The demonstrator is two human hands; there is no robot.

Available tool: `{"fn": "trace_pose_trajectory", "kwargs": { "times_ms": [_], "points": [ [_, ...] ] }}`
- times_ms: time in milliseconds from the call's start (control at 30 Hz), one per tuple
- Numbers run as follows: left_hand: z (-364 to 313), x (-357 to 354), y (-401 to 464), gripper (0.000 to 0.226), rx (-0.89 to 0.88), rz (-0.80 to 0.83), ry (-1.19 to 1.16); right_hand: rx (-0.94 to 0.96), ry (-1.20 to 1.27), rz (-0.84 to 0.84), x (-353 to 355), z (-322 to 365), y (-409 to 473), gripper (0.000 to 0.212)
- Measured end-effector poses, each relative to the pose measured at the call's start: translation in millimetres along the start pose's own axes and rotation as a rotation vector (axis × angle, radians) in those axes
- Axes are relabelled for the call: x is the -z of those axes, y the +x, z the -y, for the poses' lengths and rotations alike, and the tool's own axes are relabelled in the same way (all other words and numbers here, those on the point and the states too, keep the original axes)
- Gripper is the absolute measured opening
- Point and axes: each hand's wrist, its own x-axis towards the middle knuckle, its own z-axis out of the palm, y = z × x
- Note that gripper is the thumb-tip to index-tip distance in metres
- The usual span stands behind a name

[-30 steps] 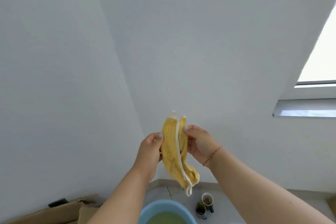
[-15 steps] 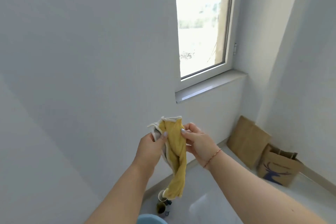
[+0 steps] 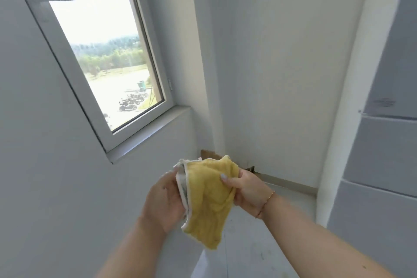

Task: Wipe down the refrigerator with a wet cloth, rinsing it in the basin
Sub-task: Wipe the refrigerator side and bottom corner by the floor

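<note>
A yellow cloth (image 3: 209,201) with a white hem hangs between my two hands at chest height. My left hand (image 3: 164,201) holds its left edge, fingers behind the fabric. My right hand (image 3: 246,189) pinches its upper right part with the thumb on top. The grey refrigerator (image 3: 383,142) stands at the right edge of the view, its door seams showing. The basin is out of view.
A window (image 3: 101,52) with a grey sill (image 3: 149,133) is set in the left wall. A white wall corner and a narrow recess lie ahead. A brown cardboard piece (image 3: 209,153) leans in the corner behind the cloth. Light floor shows below.
My view has swung right from the blank wall and basin, past the window, to the corner and refrigerator. The cloth has gone from a long hanging strip to a bunched, wider fold.
</note>
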Motion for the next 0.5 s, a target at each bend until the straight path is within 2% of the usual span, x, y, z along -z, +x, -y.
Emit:
{"fn": "trace_pose_trajectory", "kwargs": {
  "times_ms": [100, 200, 233, 300, 400, 500],
  "points": [
    [52, -31, 4, 0.050, 0.117, 0.095, 0.136, 0.073, -0.031, -0.089, 43, 15, -40, 0.030],
    [104, -87, 10, 0.040, 0.128, 0.164, 0.345, 0.104, -0.171, -0.185, 101, 37, -102, 0.055],
    [120, -110, 12, 0.036, 0.133, 0.175, 0.372, 0.102, -0.249, -0.233, 123, 43, -126, 0.057],
    [145, -150, 17, 0.029, 0.121, 0.196, 0.400, 0.071, -0.373, -0.334, 158, 51, -167, 0.047],
    [187, -212, 21, 0.021, 0.048, 0.191, 0.534, 0.047, -0.397, -0.522, 214, 62, -233, 0.032],
    [234, -274, 22, 0.018, 0.033, 0.149, 0.624, 0.048, -0.366, -0.797, 263, 73, -293, 0.035]
  ]
}}
